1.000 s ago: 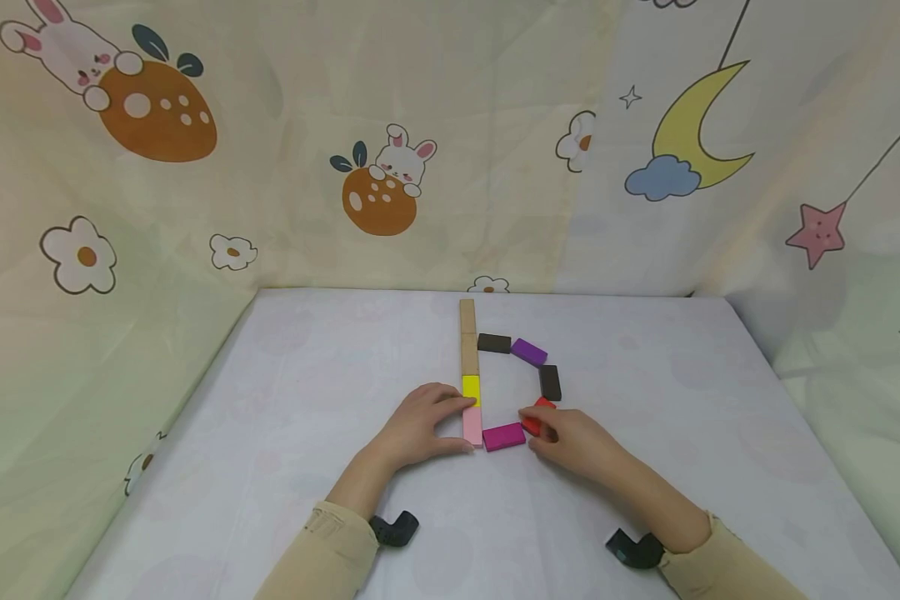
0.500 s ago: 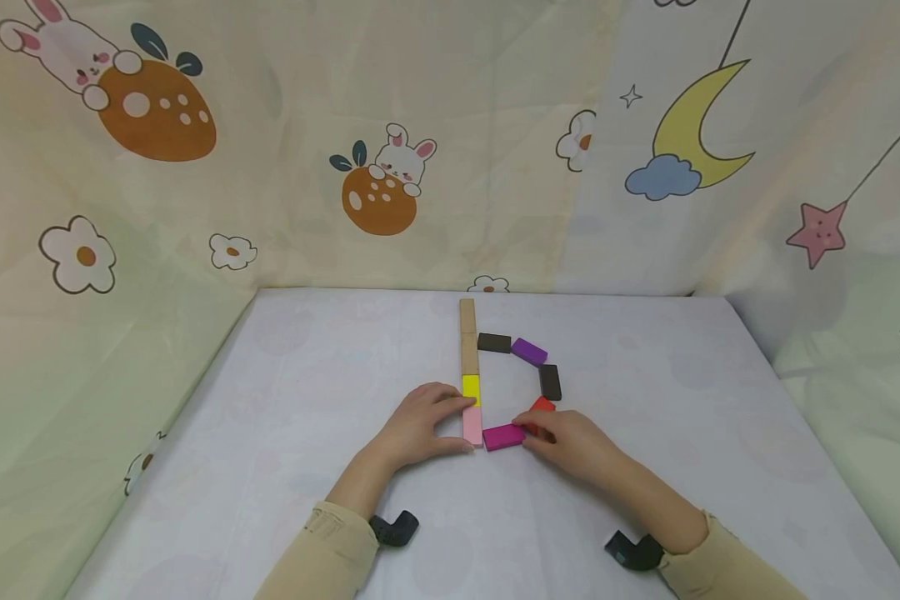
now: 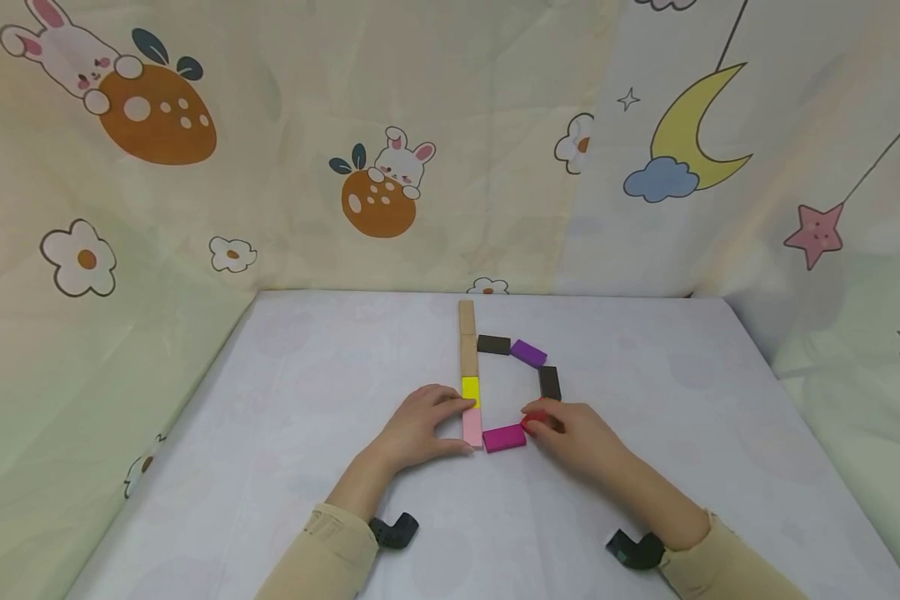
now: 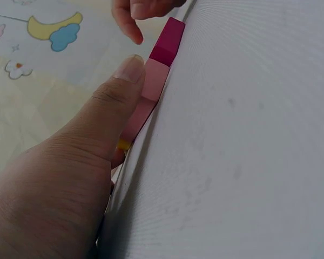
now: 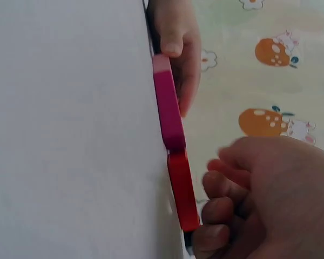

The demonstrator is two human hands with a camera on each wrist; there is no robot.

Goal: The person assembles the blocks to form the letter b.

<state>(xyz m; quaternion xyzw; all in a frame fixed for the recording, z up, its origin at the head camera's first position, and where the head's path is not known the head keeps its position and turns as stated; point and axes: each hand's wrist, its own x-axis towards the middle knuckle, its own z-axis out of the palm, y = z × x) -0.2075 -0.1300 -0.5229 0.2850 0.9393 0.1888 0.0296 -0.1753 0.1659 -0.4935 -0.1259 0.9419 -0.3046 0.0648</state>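
Observation:
Flat coloured blocks lie end to end on the white tabletop. My left hand (image 3: 416, 425) rests beside the pink block (image 3: 472, 427); its index fingertip touches near the join with the yellow block (image 3: 470, 388), and its thumb is at the pink block's near end. Over the red block (image 5: 182, 189) is my right hand (image 3: 577, 437), its fingers loosely bent and partly covering that block in the head view. The right wrist view shows the thumb apart from the red block. One end of the magenta block (image 3: 505, 438) meets the red one, the other the pink.
Two plain wood blocks (image 3: 468, 337) continue the straight column upward. A dark block (image 3: 493, 344), a purple block (image 3: 528, 353) and another dark block (image 3: 550, 382) form the curve's upper part. Patterned cloth (image 3: 285, 167) hangs behind the white tabletop (image 3: 330, 358).
My right hand shifts left to the magenta block's end, then back up and right over the red block, covering more of it. The left hand stays put.

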